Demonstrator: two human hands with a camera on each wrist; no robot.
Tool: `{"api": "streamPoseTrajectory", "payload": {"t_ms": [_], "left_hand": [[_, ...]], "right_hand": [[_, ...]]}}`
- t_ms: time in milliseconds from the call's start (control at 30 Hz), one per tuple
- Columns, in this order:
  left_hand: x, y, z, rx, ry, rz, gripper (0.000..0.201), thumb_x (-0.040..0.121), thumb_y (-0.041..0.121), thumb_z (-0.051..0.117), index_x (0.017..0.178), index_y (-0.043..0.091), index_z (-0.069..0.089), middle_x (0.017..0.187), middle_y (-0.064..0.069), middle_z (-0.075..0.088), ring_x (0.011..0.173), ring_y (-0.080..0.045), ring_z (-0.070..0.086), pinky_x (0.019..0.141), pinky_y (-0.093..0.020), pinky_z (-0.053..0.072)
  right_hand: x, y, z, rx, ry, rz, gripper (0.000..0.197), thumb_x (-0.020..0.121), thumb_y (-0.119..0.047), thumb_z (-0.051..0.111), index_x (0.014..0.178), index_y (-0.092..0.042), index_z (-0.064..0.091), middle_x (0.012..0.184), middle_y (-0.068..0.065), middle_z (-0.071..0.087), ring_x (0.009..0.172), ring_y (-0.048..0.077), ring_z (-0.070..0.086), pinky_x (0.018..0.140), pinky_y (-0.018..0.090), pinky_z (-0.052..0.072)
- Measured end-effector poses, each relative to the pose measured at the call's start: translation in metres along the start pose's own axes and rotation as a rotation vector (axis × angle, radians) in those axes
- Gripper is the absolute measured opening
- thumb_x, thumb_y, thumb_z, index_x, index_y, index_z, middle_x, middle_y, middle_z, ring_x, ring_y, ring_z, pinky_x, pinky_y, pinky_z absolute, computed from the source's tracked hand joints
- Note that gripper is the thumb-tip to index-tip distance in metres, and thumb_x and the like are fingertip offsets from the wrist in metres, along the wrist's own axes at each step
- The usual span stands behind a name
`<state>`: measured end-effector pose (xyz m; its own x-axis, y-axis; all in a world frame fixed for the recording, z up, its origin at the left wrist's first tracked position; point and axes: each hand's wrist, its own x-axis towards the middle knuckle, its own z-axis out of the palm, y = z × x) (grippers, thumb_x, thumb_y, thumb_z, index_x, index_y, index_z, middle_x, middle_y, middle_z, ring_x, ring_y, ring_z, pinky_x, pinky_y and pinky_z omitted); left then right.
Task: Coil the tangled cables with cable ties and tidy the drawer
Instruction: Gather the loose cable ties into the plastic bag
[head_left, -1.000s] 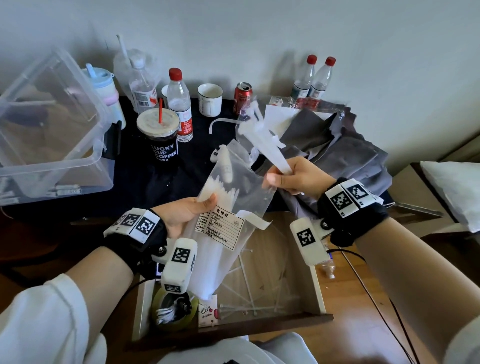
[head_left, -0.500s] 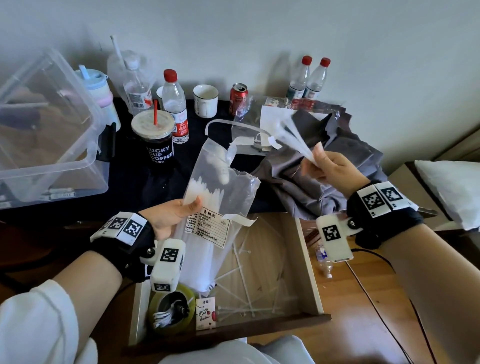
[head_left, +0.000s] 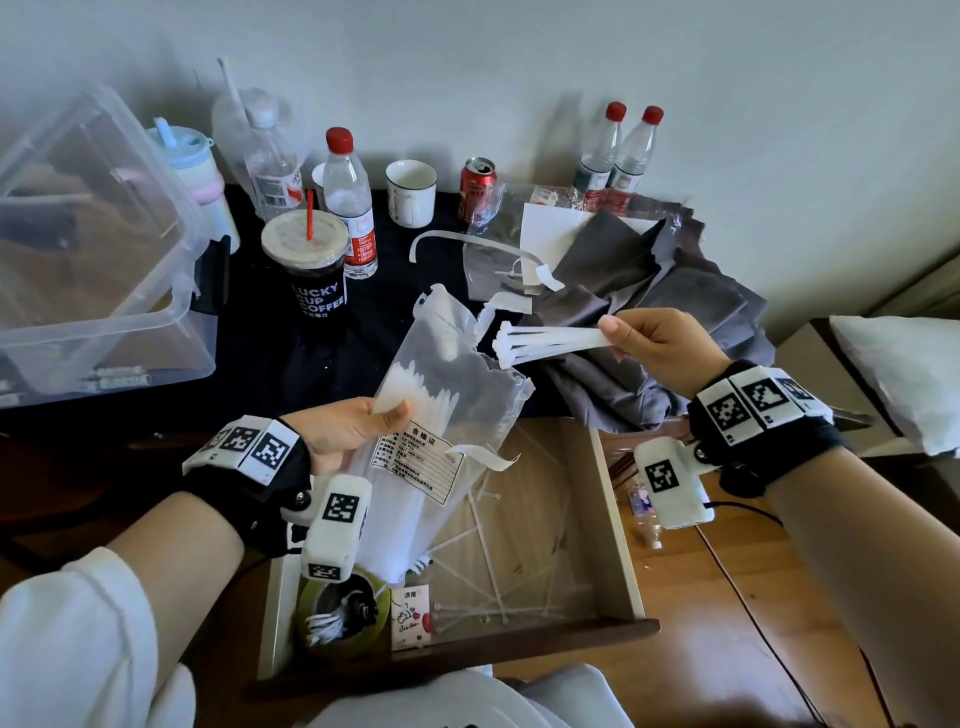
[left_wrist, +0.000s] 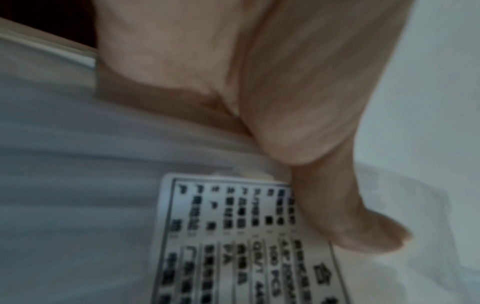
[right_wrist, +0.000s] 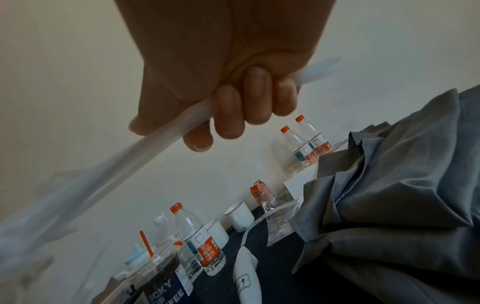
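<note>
My left hand (head_left: 358, 426) grips a clear plastic bag (head_left: 447, 395) full of white cable ties, its printed label (head_left: 418, 462) facing me; the thumb (left_wrist: 345, 205) presses beside the label (left_wrist: 233, 246). My right hand (head_left: 644, 348) pinches a small bundle of white cable ties (head_left: 540, 340), held level with the heads pointing left at the bag's torn mouth. In the right wrist view my fingers (right_wrist: 233, 111) curl round that bundle (right_wrist: 161, 135). Below, the open wooden drawer (head_left: 608, 519) holds loose cable ties (head_left: 488, 566), a tape roll (head_left: 343, 613) and a small card (head_left: 410, 618).
On the black tabletop stand a coffee cup (head_left: 306, 270), water bottles (head_left: 350, 202), a white mug (head_left: 410, 192), a red can (head_left: 475, 187), a clear storage box (head_left: 93, 249) at the left and crumpled grey cloth (head_left: 665, 312) at the right. Wooden floor lies right of the drawer.
My right hand pulled the bundle of ties out of the bag, swung right, then turned the bundle level toward the bag's mouth. The left hand kept its grip on the bag.
</note>
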<state>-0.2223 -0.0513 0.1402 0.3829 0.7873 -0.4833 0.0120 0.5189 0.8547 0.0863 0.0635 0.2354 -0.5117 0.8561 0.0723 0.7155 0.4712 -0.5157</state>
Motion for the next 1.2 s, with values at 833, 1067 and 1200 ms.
{"api": "streamPoseTrajectory", "payload": {"t_ms": [833,1067,1200], "left_hand": [[0.008,0.02,0.027,0.194,0.08,0.08,0.102,0.024,0.087,0.067,0.092,0.011,0.068,0.089,0.004,0.075,0.087,-0.007,0.07,0.073,-0.013,0.052],[0.003,0.026,0.027,0.22,0.124,0.198,0.105,0.027,0.092,0.059,0.099,0.016,0.065,0.082,0.02,0.072,0.083,0.008,0.066,0.069,-0.003,0.046],[0.009,0.024,0.025,0.193,0.153,0.232,0.096,0.034,0.091,0.06,0.098,0.02,0.066,0.096,0.012,0.073,0.098,-0.003,0.066,0.085,-0.015,0.048]], "right_hand": [[0.017,-0.065,0.011,-0.679,-0.184,-0.367,0.049,0.083,-0.068,0.036,0.086,-0.029,0.066,0.07,-0.018,0.057,0.083,0.014,0.052,0.091,0.036,0.019],[0.017,-0.061,-0.002,-0.38,0.182,-0.38,0.048,0.078,-0.063,0.04,0.097,-0.029,0.068,0.123,-0.01,0.056,0.13,0.02,0.038,0.099,0.044,0.011],[0.02,-0.058,0.004,0.034,0.256,-0.337,0.06,0.087,-0.051,0.045,0.138,-0.02,0.04,0.144,-0.006,0.025,0.137,0.013,0.024,0.109,0.039,0.017]]}}
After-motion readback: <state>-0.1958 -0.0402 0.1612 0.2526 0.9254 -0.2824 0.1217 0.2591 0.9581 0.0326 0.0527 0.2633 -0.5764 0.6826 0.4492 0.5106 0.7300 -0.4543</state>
